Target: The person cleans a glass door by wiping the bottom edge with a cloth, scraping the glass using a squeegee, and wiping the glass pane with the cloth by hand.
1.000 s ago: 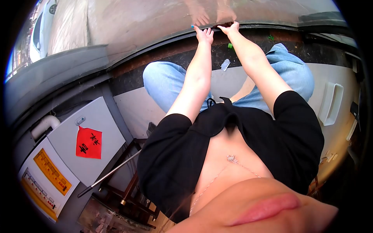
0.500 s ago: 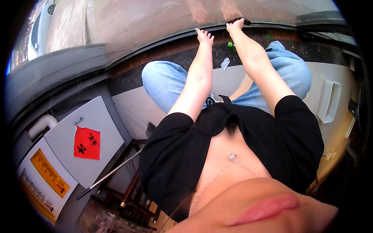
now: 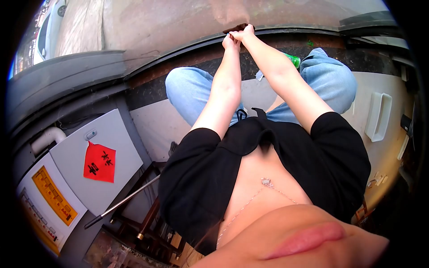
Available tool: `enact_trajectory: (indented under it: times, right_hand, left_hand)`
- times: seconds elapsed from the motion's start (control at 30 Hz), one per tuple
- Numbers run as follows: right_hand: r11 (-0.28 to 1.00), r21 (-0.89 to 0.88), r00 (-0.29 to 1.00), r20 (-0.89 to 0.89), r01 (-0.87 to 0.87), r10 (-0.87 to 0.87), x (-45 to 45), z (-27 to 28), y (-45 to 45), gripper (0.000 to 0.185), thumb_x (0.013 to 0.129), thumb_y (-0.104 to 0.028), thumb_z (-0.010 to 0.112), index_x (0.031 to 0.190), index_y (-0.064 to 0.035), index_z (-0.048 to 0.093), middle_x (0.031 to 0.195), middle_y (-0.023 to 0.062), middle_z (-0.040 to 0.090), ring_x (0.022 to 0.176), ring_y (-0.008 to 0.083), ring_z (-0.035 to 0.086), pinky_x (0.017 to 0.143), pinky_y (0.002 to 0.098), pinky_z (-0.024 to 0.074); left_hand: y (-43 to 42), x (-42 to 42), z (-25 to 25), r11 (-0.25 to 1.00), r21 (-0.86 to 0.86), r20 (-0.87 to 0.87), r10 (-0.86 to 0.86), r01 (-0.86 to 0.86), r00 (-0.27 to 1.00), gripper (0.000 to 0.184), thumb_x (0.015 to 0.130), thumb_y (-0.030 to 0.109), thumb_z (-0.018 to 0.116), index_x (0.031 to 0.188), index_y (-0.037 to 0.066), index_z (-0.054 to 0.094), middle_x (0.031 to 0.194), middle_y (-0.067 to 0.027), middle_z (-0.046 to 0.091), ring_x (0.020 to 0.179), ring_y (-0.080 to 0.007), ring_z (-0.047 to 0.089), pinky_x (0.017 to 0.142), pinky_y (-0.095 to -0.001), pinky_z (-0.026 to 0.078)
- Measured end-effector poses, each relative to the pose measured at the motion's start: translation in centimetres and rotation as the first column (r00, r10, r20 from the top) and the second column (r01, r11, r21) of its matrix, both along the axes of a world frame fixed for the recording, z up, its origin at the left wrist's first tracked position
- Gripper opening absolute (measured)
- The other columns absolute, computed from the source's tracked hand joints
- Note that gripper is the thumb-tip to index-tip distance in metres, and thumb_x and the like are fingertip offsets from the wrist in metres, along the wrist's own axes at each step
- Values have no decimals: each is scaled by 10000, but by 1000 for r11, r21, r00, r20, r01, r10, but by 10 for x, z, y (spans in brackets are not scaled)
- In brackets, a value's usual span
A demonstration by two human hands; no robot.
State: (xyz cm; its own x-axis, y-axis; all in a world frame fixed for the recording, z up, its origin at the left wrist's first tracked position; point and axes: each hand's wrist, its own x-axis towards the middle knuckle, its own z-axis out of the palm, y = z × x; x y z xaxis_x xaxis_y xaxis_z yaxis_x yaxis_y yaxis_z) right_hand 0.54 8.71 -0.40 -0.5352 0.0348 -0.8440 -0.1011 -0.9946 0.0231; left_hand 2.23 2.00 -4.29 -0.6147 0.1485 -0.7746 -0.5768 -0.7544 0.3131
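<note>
Gripping slim, dark brown object (image 3: 235, 28), right hand (image 3: 243, 34)

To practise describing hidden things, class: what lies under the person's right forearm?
A green object and a pale scrap show at opposite edges of the right forearm. Whatever the arm covers, their hidden parts included, cannot be seen.

At top centre the reflective glass pane (image 3: 178, 29) bars our reach. The green plastic bottle (image 3: 293, 60) blocks our gap between right forearm (image 3: 279, 69) and denim-clad knee (image 3: 330, 76); rightward, we have room before the white rectangular tray (image 3: 379, 117).
</note>
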Motion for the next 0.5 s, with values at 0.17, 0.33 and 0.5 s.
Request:
enact_trajectory:
  times: [0.17, 0.33, 0.5]
  right_hand:
    - [985, 115, 991, -22, -128, 131, 7, -30, 52, 335, 772, -272, 285, 1005, -79, 426, 1082, 99, 420, 1039, 258, 349, 892, 473, 210]
    - [872, 252, 892, 293, -420, 345, 31, 0, 79, 160, 730, -157, 472, 766, -1, 472, 770, 97, 502, 791, 208, 484, 663, 330, 440]
    - [914, 355, 976, 151, -199, 154, 27, -11, 75, 123, 746, -89, 423, 764, 32, 435, 690, 125, 489, 615, 237, 513, 561, 310, 484]
  left_hand:
    - [33, -11, -5, 981, -180, 32, -66, 71, 997, 130, 748, 24, 387, 847, 39, 471, 763, -67, 519, 617, -180, 522, 579, -308, 439]
    - [39, -21, 11, 993, -105, 123, 61, -48, 990, 199, 728, -46, 384, 923, -35, 421, 867, -143, 477, 782, -260, 491, 710, -385, 434]
    - [53, -19, 17, 940, -15, 250, 333, -340, 909, 200, 763, -29, 333, 948, -67, 399, 918, -176, 457, 804, -257, 492, 679, -335, 475]
